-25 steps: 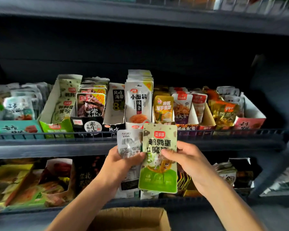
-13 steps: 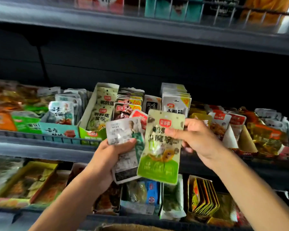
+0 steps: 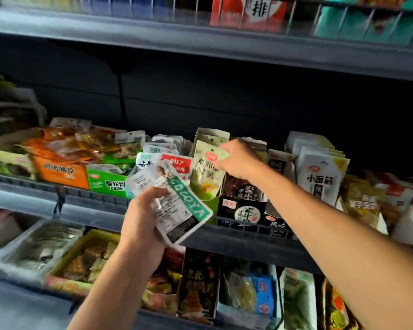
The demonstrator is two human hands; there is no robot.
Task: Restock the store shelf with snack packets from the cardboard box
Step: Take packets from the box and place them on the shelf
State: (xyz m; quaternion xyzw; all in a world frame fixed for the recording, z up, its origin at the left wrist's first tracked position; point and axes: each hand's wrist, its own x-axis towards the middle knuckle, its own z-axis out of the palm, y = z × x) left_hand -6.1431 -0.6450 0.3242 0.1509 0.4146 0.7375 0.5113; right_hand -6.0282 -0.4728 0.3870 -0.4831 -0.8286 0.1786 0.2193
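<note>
While the green snack packet [image 3: 206, 173] stands upright at the mouth of an open-topped display carton [image 3: 211, 136] on the middle shelf [image 3: 29, 198], the right hand [image 3: 240, 160] pinches its top right corner, fingers curled over the upper edge. The packet's pale top carries a small red logo, and its lower half is bright green with a yellow flower-like picture. Its bottom edge sits low inside the carton's green front.

Just below and to the left, the left hand [image 3: 144, 217] grips a second packet, the white packet with a teal COCOYA band [image 3: 174, 203], thumb across its printed face and the other fingers wrapped behind it. This packet is tilted, its top leaning left, and it hangs in front of the shelf rail without touching the shelf. A red-and-white packet [image 3: 178, 164] shows just behind its upper edge.

To the right of the green packet stands a black carton of dark packets [image 3: 242, 203], then a row of white packets with black characters [image 3: 320, 177]. Further right, yellow and red packets are blurred. To the left on the same shelf lie an orange carton [image 3: 60, 171] and a green carton [image 3: 107, 182], with loose packets heaped above them.

Above, the upper shelf [image 3: 200, 41] holds red and teal boxes behind wire dividers. Below, the lower shelf [image 3: 14, 303] carries trays and cartons of mixed snacks, partly hidden by both forearms. Much of the view is motion-blurred, so small print cannot be read.
</note>
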